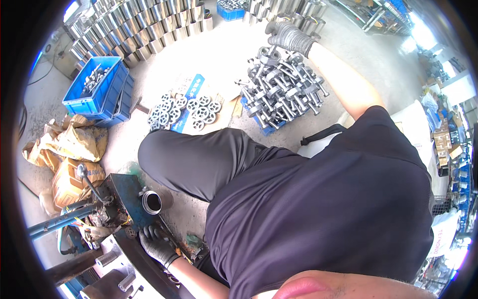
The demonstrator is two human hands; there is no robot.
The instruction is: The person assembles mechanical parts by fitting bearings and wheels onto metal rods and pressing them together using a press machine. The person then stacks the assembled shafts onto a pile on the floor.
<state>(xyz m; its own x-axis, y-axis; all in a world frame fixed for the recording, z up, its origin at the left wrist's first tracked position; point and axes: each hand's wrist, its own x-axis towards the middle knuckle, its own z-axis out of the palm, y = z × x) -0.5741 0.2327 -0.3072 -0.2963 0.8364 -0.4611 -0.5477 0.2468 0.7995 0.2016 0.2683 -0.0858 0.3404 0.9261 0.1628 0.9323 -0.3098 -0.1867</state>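
Note:
My left hand point(158, 246), in a dark grey glove, lies at the edge of a machine point(130, 195), fingers stretched out and slightly apart. Just beyond its fingertips stands a metal cylinder point(152, 202) with a dark round opening. My right arm reaches far forward. The striped-gloved right hand point(290, 38) is over the back of a heap of metal stemmed parts point(279, 89), each with a wheel-like head and a rod. Its fingers are curled; what they hold, if anything, is hidden. The heap sits on a blue crate point(269, 130).
Spoked metal wheels point(201, 110) lie on cardboard and a blue strip ahead. Stacked blue crates point(94, 99) with metal parts stand at left, near brown sacks point(82, 142). Rows of shiny cylinders point(144, 30) line the back. Metal bars point(119, 264) jut from the machine.

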